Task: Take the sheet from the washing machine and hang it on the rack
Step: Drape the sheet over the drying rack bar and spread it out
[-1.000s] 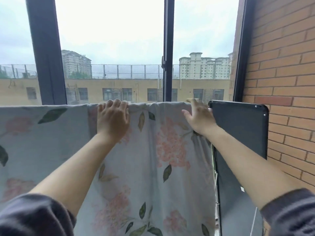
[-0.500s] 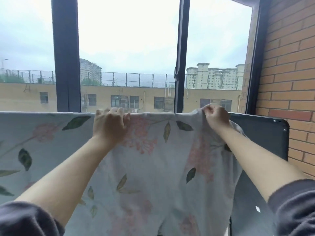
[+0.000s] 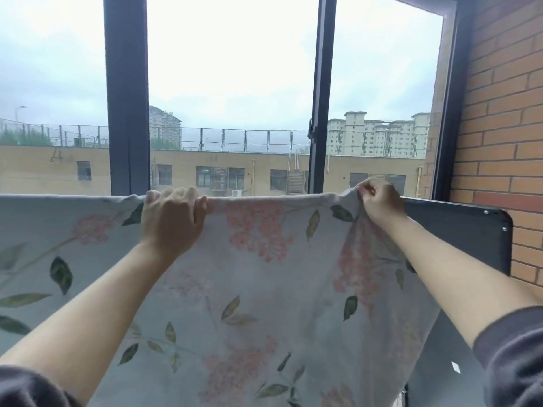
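Both hands (image 3: 172,221) (image 3: 382,205) on sheet (image 3: 264,289) top edge

This is a home's enclosed balcony high up: a brick wall (image 3: 499,127) on the right, dark-framed windows (image 3: 126,98) facing apartment blocks (image 3: 379,136), and a floral sheet (image 3: 249,274) hung to dry.

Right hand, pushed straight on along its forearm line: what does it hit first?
The right hand pinches the top edge of the sheet, so cloth comes first. Beyond that, the line heads up-left toward the dark window post, or the glass beside it; depth is unclear.
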Demonstrator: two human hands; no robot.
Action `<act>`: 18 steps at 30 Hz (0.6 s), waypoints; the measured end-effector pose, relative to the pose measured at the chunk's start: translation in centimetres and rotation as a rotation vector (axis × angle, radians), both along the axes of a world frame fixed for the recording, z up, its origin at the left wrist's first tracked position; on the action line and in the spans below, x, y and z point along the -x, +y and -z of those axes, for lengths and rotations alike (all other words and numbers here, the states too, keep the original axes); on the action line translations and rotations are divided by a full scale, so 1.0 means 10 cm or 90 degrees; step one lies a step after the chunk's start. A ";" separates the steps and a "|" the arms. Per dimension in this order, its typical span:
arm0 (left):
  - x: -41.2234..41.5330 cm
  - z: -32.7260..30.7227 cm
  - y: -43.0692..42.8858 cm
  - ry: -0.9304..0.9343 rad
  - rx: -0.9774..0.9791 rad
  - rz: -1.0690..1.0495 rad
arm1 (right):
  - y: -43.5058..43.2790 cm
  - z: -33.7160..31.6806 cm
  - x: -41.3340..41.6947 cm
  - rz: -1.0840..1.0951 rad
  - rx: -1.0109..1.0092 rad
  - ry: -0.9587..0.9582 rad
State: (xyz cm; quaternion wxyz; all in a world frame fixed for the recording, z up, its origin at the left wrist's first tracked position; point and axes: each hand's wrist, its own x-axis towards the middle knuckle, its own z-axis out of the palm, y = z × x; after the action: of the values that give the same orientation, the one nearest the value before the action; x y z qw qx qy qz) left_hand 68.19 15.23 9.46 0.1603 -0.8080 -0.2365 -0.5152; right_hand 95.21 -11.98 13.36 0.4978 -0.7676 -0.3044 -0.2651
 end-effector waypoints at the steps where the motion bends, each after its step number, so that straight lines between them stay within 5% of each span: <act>1: 0.02 0.00 0.00 -0.001 -0.002 -0.015 | -0.02 0.06 -0.02 -0.035 0.079 0.021; 4: 0.13 -0.01 0.11 -0.020 0.019 -0.054 | 0.02 0.12 0.07 -0.124 0.124 0.017; 8: 0.22 -0.02 0.18 0.003 0.037 -0.067 | 0.18 0.03 0.12 0.021 0.095 -0.044; 12: 0.34 0.00 0.25 -0.022 0.041 -0.061 | 0.14 -0.04 0.07 0.086 -0.096 -0.026; 18: 0.53 0.06 0.45 -0.026 0.061 -0.117 | 0.08 0.11 0.08 -0.033 0.120 0.020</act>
State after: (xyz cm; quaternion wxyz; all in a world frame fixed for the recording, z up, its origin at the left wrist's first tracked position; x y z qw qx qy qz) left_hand 62.87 19.70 8.89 0.1633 -0.7789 -0.3369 -0.5031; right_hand 94.44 -11.21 12.21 0.4345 -0.8072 -0.3398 -0.2103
